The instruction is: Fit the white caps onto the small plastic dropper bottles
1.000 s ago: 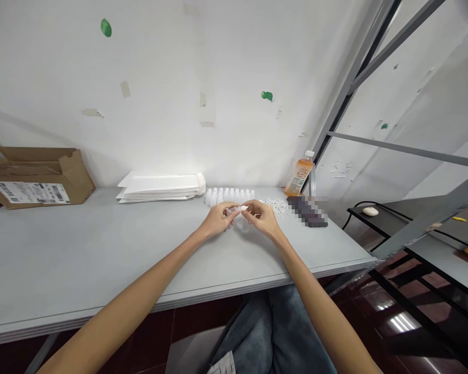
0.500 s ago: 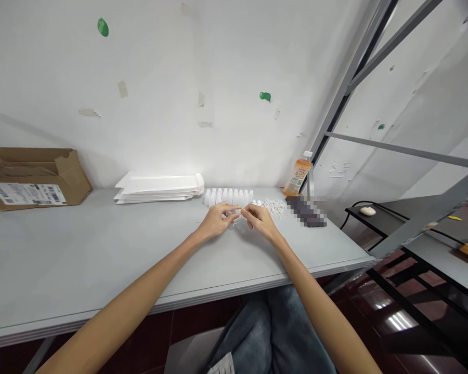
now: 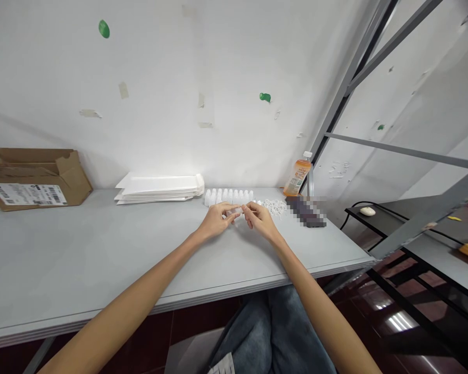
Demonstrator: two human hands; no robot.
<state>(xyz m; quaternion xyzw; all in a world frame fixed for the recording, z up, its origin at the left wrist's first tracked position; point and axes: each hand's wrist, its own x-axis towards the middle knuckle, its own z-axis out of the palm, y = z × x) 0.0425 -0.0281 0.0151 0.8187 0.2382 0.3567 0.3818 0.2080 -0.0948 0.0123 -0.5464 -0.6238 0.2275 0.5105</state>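
Both my hands are low over the grey table, close to its far edge. My left hand and my right hand meet at the fingertips around a small white plastic bottle, which is partly hidden by my fingers. Just behind them stands a tight row of several white plastic bottles. A loose heap of small white plastic pieces lies by my right hand, not touching it.
A stack of white paper sleeves and an open cardboard box sit at the far left. An orange-labelled bottle and a blurred dark object stand at the right. Grey metal struts and a lower black-framed shelf lie beyond the right edge.
My fingertips have drawn closer around the small white bottle, which shows less than before. My hands have shifted slightly toward the row, and the view has moved a little.
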